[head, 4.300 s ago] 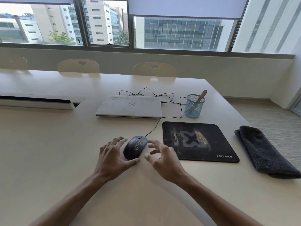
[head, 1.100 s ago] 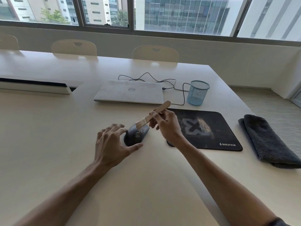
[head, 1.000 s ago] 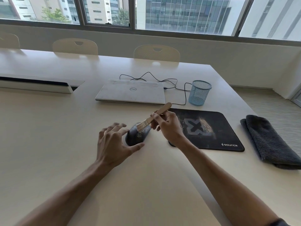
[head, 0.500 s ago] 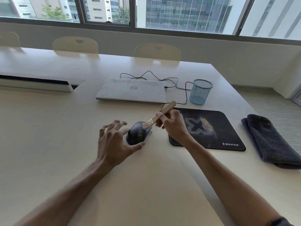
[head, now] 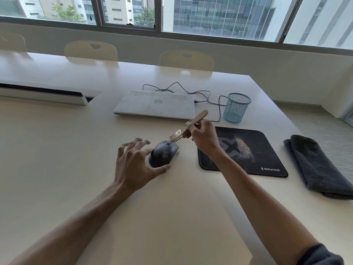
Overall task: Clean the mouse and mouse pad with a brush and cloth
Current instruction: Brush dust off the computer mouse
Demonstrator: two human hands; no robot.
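Pinching a wooden brush [head: 188, 126] above the speckled mouse [head: 163, 154] on the desk [head: 57, 159], the right hand [head: 203, 135] works while the left hand [head: 134, 164], fingers spread, steadies the mouse beside the mouse pad [head: 246, 152].

A long cream laminate table [head: 57, 150] fills the room. Beyond the grip, three cream plastic chairs [head: 186, 58] line its far edge beneath a wide dark-framed window [head: 219, 16] showing daylit towers. Right of the grip lies pale striped flooring [head: 324, 131].
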